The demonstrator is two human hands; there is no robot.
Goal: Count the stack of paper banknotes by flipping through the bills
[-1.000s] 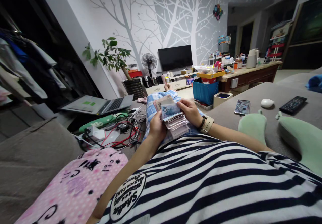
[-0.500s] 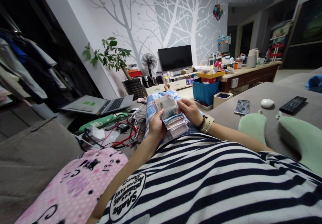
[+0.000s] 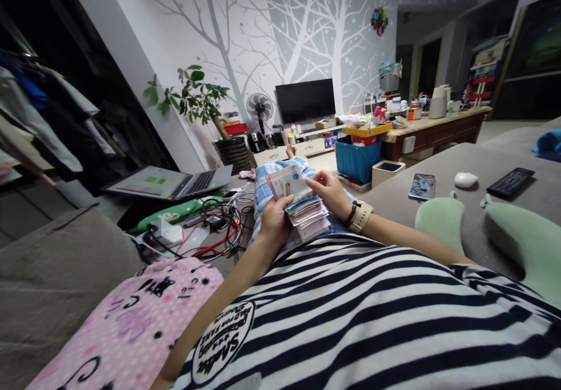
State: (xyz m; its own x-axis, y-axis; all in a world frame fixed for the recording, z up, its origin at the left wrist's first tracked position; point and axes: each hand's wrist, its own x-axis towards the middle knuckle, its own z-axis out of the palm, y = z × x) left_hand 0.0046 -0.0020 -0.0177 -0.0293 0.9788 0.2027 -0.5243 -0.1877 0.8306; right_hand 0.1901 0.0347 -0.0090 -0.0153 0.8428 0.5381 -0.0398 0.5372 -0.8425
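A stack of banknotes [image 3: 286,183] is held above my lap, its upper half standing up and several notes folded down toward my belly. My left hand [image 3: 275,219] is closed around the left side of the stack, with the thumb across its face. Bluish and pinkish note edges show in the folded-down part. At the stack's upper right, my right hand [image 3: 329,191] is closed, thumb and fingers pinching the edge of a banknote. A watch with a pale strap [image 3: 362,216] and a dark bracelet are on the right wrist.
To the left lie an open laptop [image 3: 170,183], tangled cables [image 3: 219,220] and a pink dotted cushion [image 3: 131,320]. On the right sofa seat are a phone [image 3: 422,186], a white case [image 3: 465,179], a black remote [image 3: 511,183] and a green neck pillow [image 3: 521,238].
The exposed banknote face differs, and another note is folded over onto the lower part. My right hand has shifted slightly left and up; my left hand keeps its hold.
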